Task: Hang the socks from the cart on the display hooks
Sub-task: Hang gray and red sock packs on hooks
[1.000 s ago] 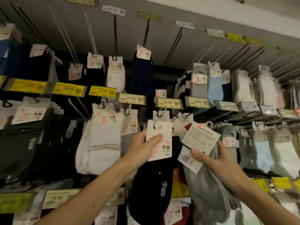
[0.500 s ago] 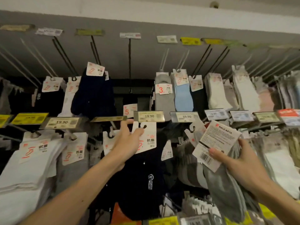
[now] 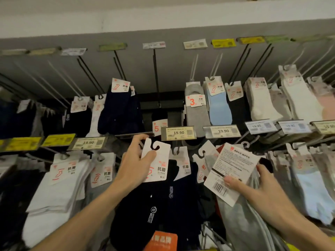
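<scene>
The left hand's (image 3: 135,165) grip is clamped on the white cardboard header card (image 3: 161,165) of a pair of dark navy cotton socks (image 3: 154,211). The thumb (image 3: 149,155) presses on the card's printed front and the forefinger reaches up behind its top edge. The card's hook-shaped cutout sits just under a beige price tag marked 19.90 (image 3: 178,133). It is hard to tell whether the cutout is on a hook, since the fingers and the dark gap behind hide that spot. The navy socks hang straight down from the card, in front of the middle row of the display.

The right hand's (image 3: 257,192) grip is closed on a bundle of pale grey socks (image 3: 241,225). Its thumb (image 3: 231,180) lies on their white printed back card with a barcode (image 3: 233,165), and the other fingers wrap behind. This bundle is held just to the right of the navy pair, tilted, with the card leaning left.

White socks (image 3: 54,192) hang at lower left. In the row above hang grey low-cut socks with a red 3 on the label (image 3: 196,109) and light blue socks (image 3: 220,107). A long black wire hook (image 3: 156,77) juts from the grey back panel above.
</scene>
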